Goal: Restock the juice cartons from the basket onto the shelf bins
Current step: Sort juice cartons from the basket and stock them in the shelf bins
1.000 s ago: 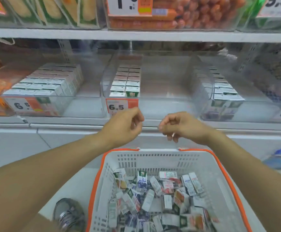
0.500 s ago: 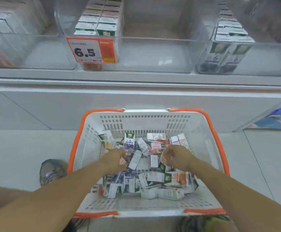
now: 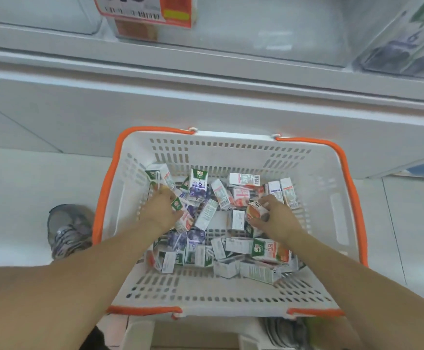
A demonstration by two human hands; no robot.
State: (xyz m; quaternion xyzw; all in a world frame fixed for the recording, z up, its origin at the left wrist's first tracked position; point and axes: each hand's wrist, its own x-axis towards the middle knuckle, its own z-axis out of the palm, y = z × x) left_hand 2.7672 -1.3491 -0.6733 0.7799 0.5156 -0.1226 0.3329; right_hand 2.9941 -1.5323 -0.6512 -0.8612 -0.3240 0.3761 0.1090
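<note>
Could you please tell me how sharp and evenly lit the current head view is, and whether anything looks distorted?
Head view: flat, even lighting with soft shadows; the basket and its cartons are fairly sharp, the price tag and shelf bins at the top are blurred; wide-angle distortion bows the shelf edge and stretches both forearms.

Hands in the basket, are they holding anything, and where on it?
Left hand grips a green-topped carton round its top end; right hand holds an orange carton round its sides.
</note>
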